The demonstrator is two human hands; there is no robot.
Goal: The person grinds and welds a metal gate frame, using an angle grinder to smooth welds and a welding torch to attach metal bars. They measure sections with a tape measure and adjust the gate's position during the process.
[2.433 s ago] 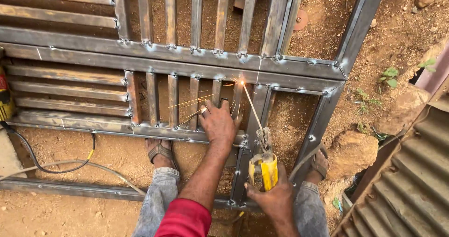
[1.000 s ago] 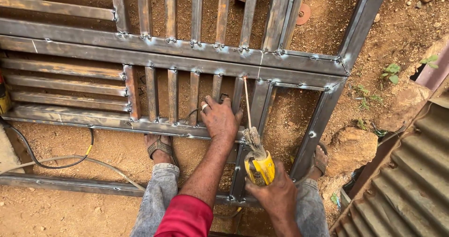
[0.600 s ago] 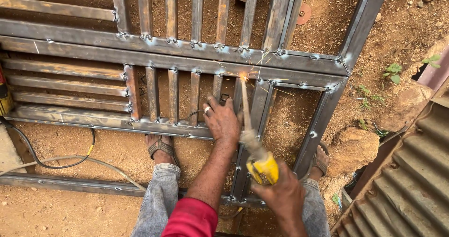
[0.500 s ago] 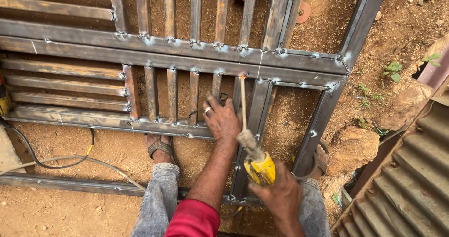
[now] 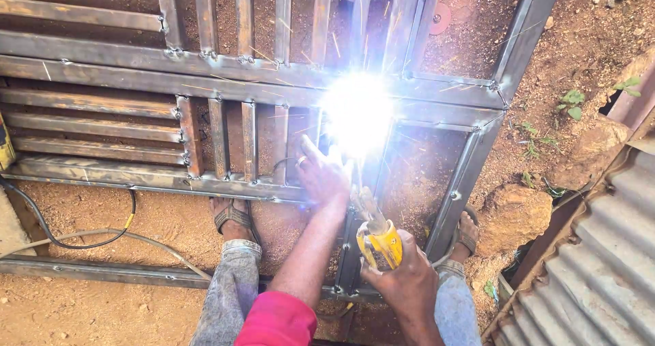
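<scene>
glare from a white welding arc [image 5: 357, 112] hides the joint on the grey steel bar gate frame [image 5: 102, 66] lying on the dirt. right hand [image 5: 408, 282] grips the yellow-handled electrode holder [image 5: 380, 241], fingers wrapped shut; left hand [image 5: 322, 175] rests beside the arc, fingertips washed out, spread unclear.

Yellow electrode holder [image 5: 381, 243] tilted up toward the arc; grey steel gate frame [image 5: 102, 69] flat on reddish dirt.

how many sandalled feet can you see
2: the left foot stands on the dirt under the metal gate frame, beside the left hand; the right foot is by the frame's right bar, near the rock.
</scene>
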